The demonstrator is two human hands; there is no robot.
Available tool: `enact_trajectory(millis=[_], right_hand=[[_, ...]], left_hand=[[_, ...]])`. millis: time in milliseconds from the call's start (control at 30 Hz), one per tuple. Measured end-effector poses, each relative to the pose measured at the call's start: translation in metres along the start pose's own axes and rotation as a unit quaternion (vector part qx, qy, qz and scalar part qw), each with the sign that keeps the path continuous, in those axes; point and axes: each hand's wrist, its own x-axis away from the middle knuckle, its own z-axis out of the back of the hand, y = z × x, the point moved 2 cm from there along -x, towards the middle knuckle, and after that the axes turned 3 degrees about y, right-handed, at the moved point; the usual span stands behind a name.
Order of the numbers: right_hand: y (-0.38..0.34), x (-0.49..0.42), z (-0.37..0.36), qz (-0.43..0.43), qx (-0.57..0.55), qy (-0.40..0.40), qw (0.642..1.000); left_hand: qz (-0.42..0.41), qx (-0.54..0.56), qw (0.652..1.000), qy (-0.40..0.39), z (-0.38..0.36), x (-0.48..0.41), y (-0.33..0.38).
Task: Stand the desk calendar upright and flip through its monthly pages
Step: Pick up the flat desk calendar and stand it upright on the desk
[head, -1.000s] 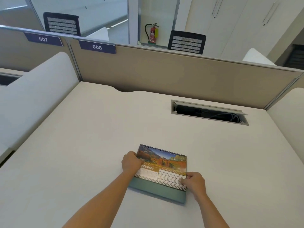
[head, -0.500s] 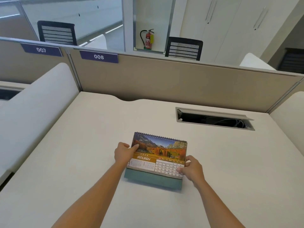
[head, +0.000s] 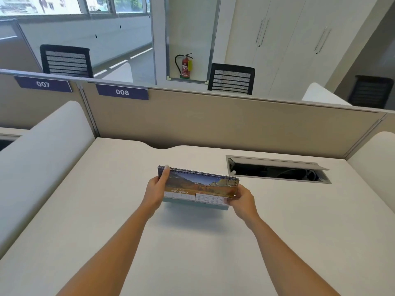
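The desk calendar (head: 198, 185) is spiral-bound along its far edge and shows a JANUARY page with an autumn mountain photo and a teal base below. It is lifted off the white desk (head: 192, 242), nearly flat, with a shadow under it. My left hand (head: 157, 189) grips its left end, thumb stretched up to the spiral corner. My right hand (head: 242, 199) holds the lower right corner of the page.
An open cable hatch (head: 277, 169) with wires lies in the desk behind and right of the calendar. A beige partition (head: 213, 122) labelled 008 closes the back edge. White rounded side panels (head: 42, 150) flank the desk. Office chairs stand beyond the partition.
The calendar has come up off the desk and moved away from me, now held in the air by both hands. My left thumb has slid up to the spiral corner.
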Motion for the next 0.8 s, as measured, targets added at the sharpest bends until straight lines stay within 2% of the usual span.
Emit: enact_trajectory(millis=[167,300,600,800], right_hand=[[-0.006,-0.045,0.0,0.001,0.023,0.003,1.0],[-0.012,-0.075,-0.004,-0.016,0.018,0.0,1.0],[-0.01,-0.118,-0.017,-0.12,-0.006,-0.012,0.993],[-0.004,-0.124,-0.027,-0.138,-0.031,0.024,0.99]], left_hand=[[0.007,0.016,0.999,-0.033,-0.012,-0.027,0.008],[0.039,0.015,0.999,-0.029,-0.03,-0.049,0.01],[0.079,0.044,0.995,-0.034,-0.051,-0.114,0.02],[0.082,-0.008,0.996,-0.035,-0.062,-0.125,0.026]])
